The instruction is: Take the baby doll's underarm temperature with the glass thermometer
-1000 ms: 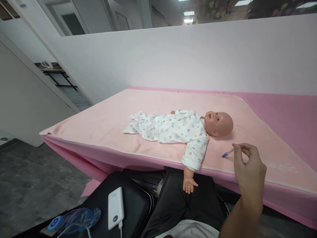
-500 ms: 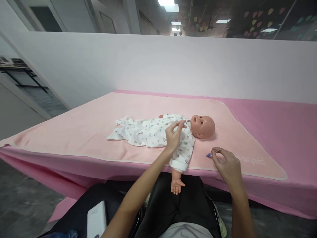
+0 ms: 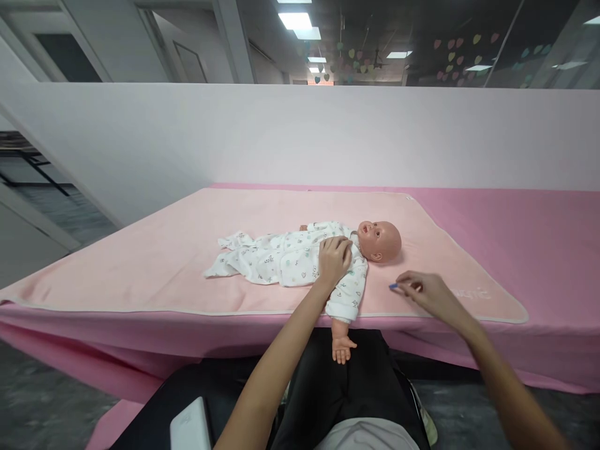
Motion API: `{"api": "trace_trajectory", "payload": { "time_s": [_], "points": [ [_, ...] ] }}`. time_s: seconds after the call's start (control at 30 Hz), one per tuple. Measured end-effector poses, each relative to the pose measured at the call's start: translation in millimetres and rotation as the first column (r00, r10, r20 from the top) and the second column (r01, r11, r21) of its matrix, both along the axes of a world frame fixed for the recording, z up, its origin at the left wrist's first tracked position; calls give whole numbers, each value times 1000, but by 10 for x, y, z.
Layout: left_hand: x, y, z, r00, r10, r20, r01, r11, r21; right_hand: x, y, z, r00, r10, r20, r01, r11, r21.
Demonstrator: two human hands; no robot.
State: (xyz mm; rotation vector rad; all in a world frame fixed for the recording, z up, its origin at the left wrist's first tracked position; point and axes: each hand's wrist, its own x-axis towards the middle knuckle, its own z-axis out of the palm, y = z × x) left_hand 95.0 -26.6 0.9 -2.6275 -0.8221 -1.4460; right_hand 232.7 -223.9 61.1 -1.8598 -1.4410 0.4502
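Note:
A baby doll (image 3: 379, 239) in a white printed sleepsuit (image 3: 285, 257) lies on its back on a light pink blanket (image 3: 187, 250), head to the right. One doll arm hangs over the table's front edge. My left hand (image 3: 334, 257) rests on the doll's chest by the collar, fingers curled on the cloth. My right hand (image 3: 424, 294) is low over the blanket to the right of the doll, pinching a thin stick with a blue tip (image 3: 394, 286).
A darker pink cover (image 3: 539, 237) lies under the blanket on a table against a white partition wall (image 3: 300, 131). A white power bank (image 3: 190, 427) lies on a black surface at my lap. Grey floor shows at the left.
My left hand has come in and settled on the doll's chest. My right hand has lowered toward the blanket with the blue-tipped stick. The camera view has shifted rightward.

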Motion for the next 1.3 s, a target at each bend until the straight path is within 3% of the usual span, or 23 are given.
{"api": "trace_trajectory", "payload": {
  "time_s": [0.07,0.1,0.13,0.17,0.2,0.23,0.27,0.3,0.37,0.4,0.5,0.6,0.67,0.7,0.77,0.83,0.87,0.93,1.0,1.03,1.1,1.2,1.3],
  "points": [
    [3,15,-9,1000,-4,11,4,1000,7,104,12,479,998,61,-23,-58,990,130],
    [7,20,-14,1000,-7,15,7,1000,9,146,-10,724,999,17,-50,-3,960,280],
    [10,22,-19,1000,-11,18,11,1000,10,173,-47,939,994,-43,-102,85,888,452],
    [14,23,-24,1000,-13,22,13,1000,10,180,-88,1101,975,-117,-189,215,717,663],
    [16,23,-29,1000,-13,26,13,1000,10,162,-126,1191,959,-83,-272,263,621,738],
    [17,21,-32,999,-13,30,12,1000,8,119,-151,1201,939,-20,-342,284,601,747],
    [17,18,-35,999,-11,33,11,1000,6,53,-157,1132,918,40,-395,275,654,705],
    [16,14,-37,999,-9,34,9,1000,4,-28,-144,1001,901,68,-429,231,761,606],
    [11,5,-39,999,-12,32,12,1000,1,-192,-80,654,928,58,-368,32,972,233],
    [8,1,-38,999,-13,29,13,1000,-1,-248,-45,499,945,46,-323,-20,996,82],
    [3,-10,-33,1000,-16,17,17,1000,-11,-219,-2,349,962,-42,-270,48,999,14],
    [5,-14,-28,1000,-13,2,13,1000,-28,-24,-28,565,918,-67,-392,184,946,268],
    [6,-15,-27,1000,-8,-4,8,999,-40,35,-22,650,851,15,-525,219,898,381],
    [6,-16,-28,1000,-5,-5,5,999,-43,25,-7,642,826,50,-562,190,914,360],
    [4,-18,-29,1000,-2,-4,2,999,-45,-38,29,566,863,60,-501,1,993,121],
    [1,-21,-28,1000,-3,-5,3,999,-44,-79,43,527,926,64,-372,-89,995,-52],
    [1,-23,-27,1000,-3,-3,3,999,-44,-70,36,551,939,65,-338,-89,994,-55],
    [1,-26,-24,1000,-6,5,6,999,-43,-4,6,665,934,47,-355,-7,993,114],
    [3,-28,-22,1000,-9,8,9,999,-43,71,-11,766,896,42,-443,124,933,339],
    [5,-27,-22,1000,-11,6,11,999,-42,88,-7,774,883,48,-468,149,915,375],
    [8,-24,-25,1000,-9,-2,9,999,-44,69,18,694,912,37,-408,76,964,256],
    [11,-12,-36,1000,-9,-10,9,999,-45,-8,27,543,995,3,-99,1,999,41],
    [10,-2,-48,1000,-10,-12,10,999,-42,11,-49,640,992,-110,-67,120,979,167]
  ]
}}
